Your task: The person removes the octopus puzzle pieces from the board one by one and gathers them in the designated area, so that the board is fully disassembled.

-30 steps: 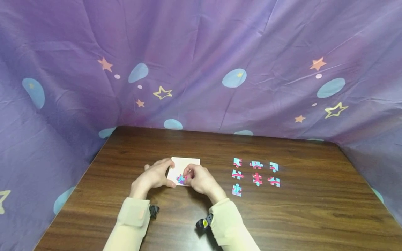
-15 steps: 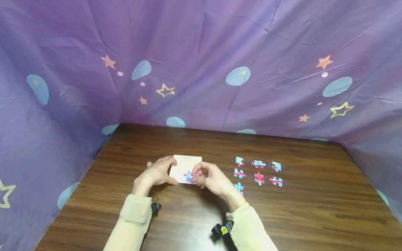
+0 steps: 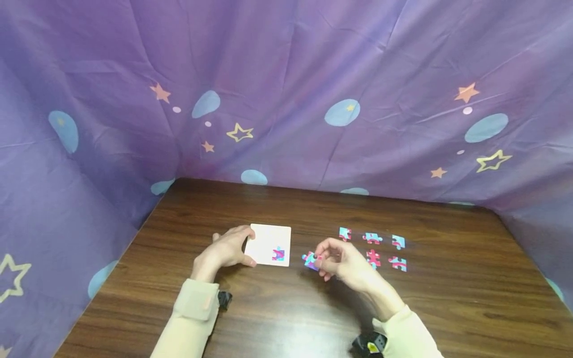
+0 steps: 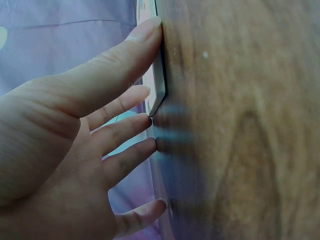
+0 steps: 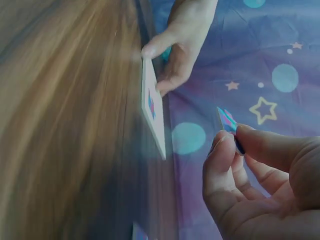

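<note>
In the head view my left hand (image 3: 227, 249) grips the left side of a square white puzzle tray (image 3: 261, 243), thumb at the near edge and index finger at the far edge. Its other fingertips reach down to the tabletop in the left wrist view. One jigsaw piece (image 3: 278, 254), pink, blue and purple, lies in the tray's near right corner. To the right of the tray, my right hand (image 3: 346, 263) pinches a blue, pink and purple puzzle piece (image 3: 310, 260) between thumb and fingers. The right wrist view shows this held piece (image 5: 227, 121) raised and tilted.
Several loose pieces lie in rows on the wooden table (image 3: 447, 278), right of the tray, among them a corner-like piece (image 3: 398, 242) and a mostly pink piece (image 3: 373, 258). My right hand covers part of that area. A purple star-patterned cloth (image 3: 286, 99) hangs behind the table.
My right hand has moved right, carrying the pinched piece from over the tray to beside it. The piece in the tray's corner has come into sight. My left hand keeps its hold.
</note>
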{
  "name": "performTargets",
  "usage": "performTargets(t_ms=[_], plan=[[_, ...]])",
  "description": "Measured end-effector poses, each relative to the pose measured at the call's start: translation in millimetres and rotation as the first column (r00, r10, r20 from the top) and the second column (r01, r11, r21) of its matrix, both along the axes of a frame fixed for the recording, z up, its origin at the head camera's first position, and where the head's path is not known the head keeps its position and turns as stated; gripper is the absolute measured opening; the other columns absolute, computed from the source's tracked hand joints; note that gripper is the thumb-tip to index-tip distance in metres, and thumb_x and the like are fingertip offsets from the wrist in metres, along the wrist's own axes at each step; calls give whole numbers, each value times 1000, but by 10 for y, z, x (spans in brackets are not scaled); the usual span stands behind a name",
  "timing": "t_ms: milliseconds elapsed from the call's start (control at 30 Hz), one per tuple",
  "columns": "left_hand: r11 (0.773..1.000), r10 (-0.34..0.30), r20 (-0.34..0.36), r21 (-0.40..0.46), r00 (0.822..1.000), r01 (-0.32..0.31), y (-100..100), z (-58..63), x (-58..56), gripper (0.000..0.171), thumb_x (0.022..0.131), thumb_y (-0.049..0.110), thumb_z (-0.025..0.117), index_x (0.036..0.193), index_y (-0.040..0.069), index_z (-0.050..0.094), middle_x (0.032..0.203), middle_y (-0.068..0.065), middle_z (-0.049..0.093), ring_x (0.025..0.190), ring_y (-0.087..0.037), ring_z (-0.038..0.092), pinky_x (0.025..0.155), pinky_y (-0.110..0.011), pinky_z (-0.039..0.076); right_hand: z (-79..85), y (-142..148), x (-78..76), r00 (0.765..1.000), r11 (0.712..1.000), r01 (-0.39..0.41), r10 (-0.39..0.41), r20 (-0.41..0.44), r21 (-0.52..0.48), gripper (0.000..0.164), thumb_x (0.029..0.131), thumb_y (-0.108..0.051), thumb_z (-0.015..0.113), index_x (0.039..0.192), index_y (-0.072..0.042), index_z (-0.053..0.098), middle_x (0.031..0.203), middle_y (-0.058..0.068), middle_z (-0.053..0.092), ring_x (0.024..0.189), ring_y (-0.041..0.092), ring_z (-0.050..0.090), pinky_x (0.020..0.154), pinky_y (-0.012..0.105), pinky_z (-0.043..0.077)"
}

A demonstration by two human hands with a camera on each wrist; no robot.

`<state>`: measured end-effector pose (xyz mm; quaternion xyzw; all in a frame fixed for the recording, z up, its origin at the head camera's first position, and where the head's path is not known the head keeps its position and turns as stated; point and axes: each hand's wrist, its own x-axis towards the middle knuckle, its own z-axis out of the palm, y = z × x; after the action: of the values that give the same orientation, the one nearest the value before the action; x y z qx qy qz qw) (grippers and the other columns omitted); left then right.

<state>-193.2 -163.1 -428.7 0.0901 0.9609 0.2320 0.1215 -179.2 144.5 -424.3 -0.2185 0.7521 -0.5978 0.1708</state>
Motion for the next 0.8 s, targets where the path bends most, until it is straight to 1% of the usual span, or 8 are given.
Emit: performTargets(t_ms=[167, 233, 300, 367, 500, 633, 800], plan=[[1000, -9, 9, -3, 1000, 9, 35, -5, -11, 62, 72, 31, 86, 124, 14, 55, 152, -14, 38, 140, -34, 32, 104, -76, 12, 64, 296, 9, 999, 999, 5, -4, -38, 41, 16, 87, 8, 60, 102, 7, 55, 80, 19, 60, 70, 32, 64, 61, 39, 58], [1000, -14, 9, -5, 1000, 14, 43, -5, -14, 63, 72, 31, 86, 125, 14, 55, 152, -14, 38, 140, -33, 32, 104, -76, 12, 92, 408, 11, 999, 999, 7, -5, -39, 47, 15, 88, 6, 60, 102, 7, 54, 81, 21, 61, 70, 31, 65, 62, 40, 58], [1000, -16, 7, -9, 1000, 16, 47, -3, -18, 63, 72, 31, 86, 125, 14, 55, 152, -14, 38, 140, -33, 32, 104, -76, 12, 120, 511, 13, 999, 998, 29, -27, -40, 47, 15, 89, 3, 62, 102, 7, 55, 82, 23, 61, 70, 29, 65, 62, 39, 58], [1000, -15, 3, -13, 1000, 15, 45, -2, -21, 63, 72, 32, 86, 124, 15, 56, 152, -14, 38, 140, -34, 32, 104, -76, 13, 141, 605, 11, 997, 997, 54, -51, -58, 53, 16, 90, 1, 64, 102, 6, 55, 83, 22, 62, 70, 27, 64, 62, 38, 58], [1000, -12, -2, -14, 1000, 12, 34, 0, -20, 62, 71, 32, 86, 123, 15, 56, 152, -15, 38, 139, -34, 33, 104, -76, 14, 168, 777, 11, 992, 995, 94, -90, -83, 41, 16, 89, 5, 61, 103, 7, 54, 82, 18, 62, 69, 27, 64, 61, 38, 58], [1000, -13, -7, -9, 1000, 13, 16, -6, -12, 62, 71, 32, 86, 122, 15, 56, 152, -15, 38, 139, -34, 33, 103, -76, 14, 164, 915, 28, 993, 995, 93, -90, -77, 44, 17, 90, 3, 62, 104, 10, 54, 81, 16, 63, 68, 28, 64, 60, 38, 58], [1000, -14, -11, -12, 1000, 14, 0, -8, -3, 62, 71, 32, 86, 122, 14, 56, 152, -16, 38, 139, -35, 34, 103, -76, 15, 99, 1071, 62, 995, 994, 64, -57, -82, 90, 20, 92, -3, 63, 105, 11, 56, 80, 18, 64, 67, 23, 64, 60, 36, 58]])
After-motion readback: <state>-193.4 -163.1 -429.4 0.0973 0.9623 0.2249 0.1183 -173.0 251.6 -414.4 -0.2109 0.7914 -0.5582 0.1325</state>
